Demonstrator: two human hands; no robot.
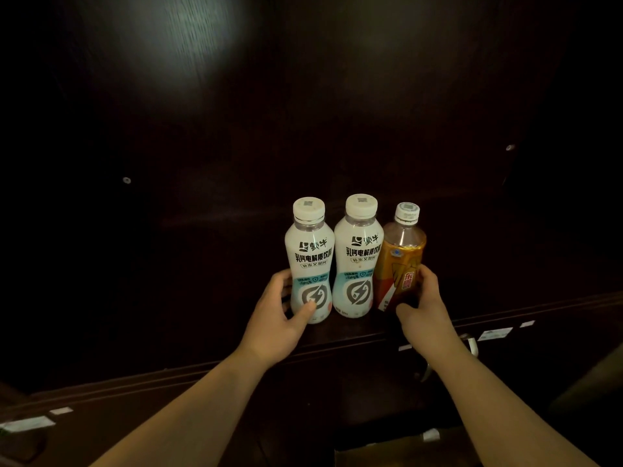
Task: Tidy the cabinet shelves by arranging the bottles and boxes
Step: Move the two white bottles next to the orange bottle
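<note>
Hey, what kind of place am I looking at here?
Probably the inside of a dark wooden cabinet: a shelf holds two white bottles and an orange bottle, with a dark back panel behind them.

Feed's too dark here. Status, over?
Left hand grips left white bottle. Right hand grips amber bottle. Second white bottle between. Nothing blocking.

Three bottles (pixel 354 257) stand packed side by side mid-shelf, no gap between them; dark shelf (pixel 151 298) lies open to their left and right, and overhead.
</note>
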